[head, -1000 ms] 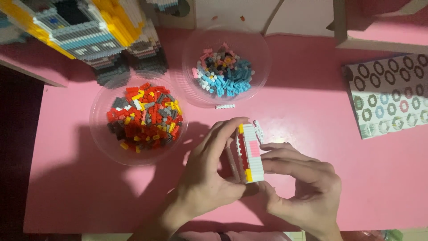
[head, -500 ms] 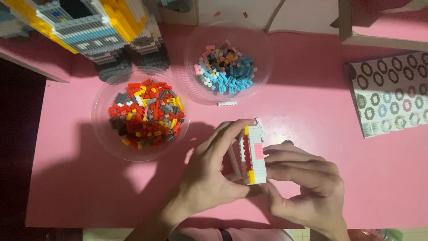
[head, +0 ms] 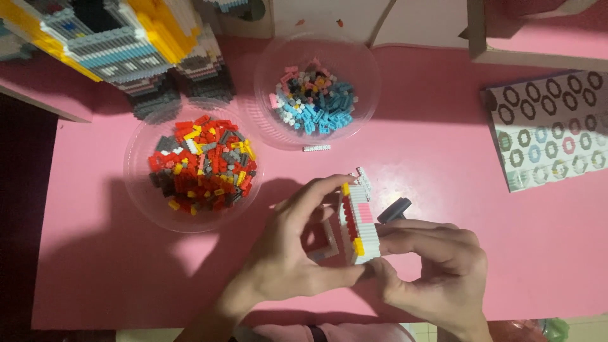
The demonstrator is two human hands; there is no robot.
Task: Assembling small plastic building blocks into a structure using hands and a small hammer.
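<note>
One flat rectangular printed sheet with rows of small rings (head: 550,130) lies at the right edge of the pink worktop (head: 443,145), slightly tilted. Its upper part is dark brown with pale rings; lower down it fades to white, with rings in blue, pink, green and orange. No other package, label, sign or screen shows.

Home hobby corner, mine: pink surface (head: 443,190); two clear bowls of tiny bricks (head: 196,166) (head: 315,95); large half-built brick model (head: 114,44); patterned box (head: 551,126).
</note>
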